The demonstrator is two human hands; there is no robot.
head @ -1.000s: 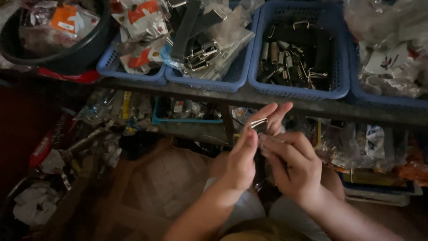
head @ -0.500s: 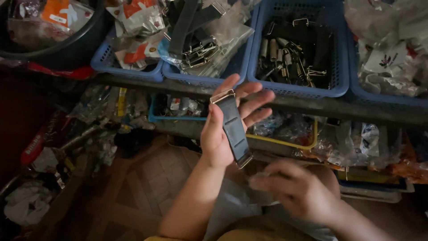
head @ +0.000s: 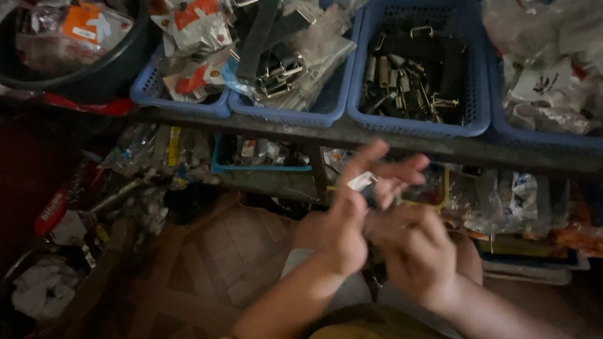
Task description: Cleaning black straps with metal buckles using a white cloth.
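- Metal buckle [head: 362, 181], pale and small, shows at the top end of a dark strap [head: 370, 194] held between both hands at picture centre; motion blur hides most of the strap.
- Left hand [head: 348, 216] stands palm-inward with fingers spread upward toward 1 o'clock; thumb and palm press on the strap, so the grip is closed on it only loosely, fingers splayed.
- Right hand [head: 418, 248] sits just beside the left, at its 4 o'clock, fingers curled in toward the strap's lower part; blur prevents telling whether it actually clasps the strap.
- Both hands hover above the person's lap, in front of a grey shelf edge [head: 402, 141].
- Blue basket [head: 418, 69] at 12 o'clock on the shelf holds dark straps and metal clasps.
- Second blue basket [head: 295, 103] at 11 o'clock holds bagged metal buckles and a dark band.
- Black tub [head: 81, 69] at 10 o'clock holds packets with orange labels.
- Clear plastic bags [head: 540, 69] fill the 2 o'clock corner.
- Loose packets and clutter [head: 144, 163] lie under the shelf at 9 o'clock, over a wooden tiled floor [head: 213, 263].
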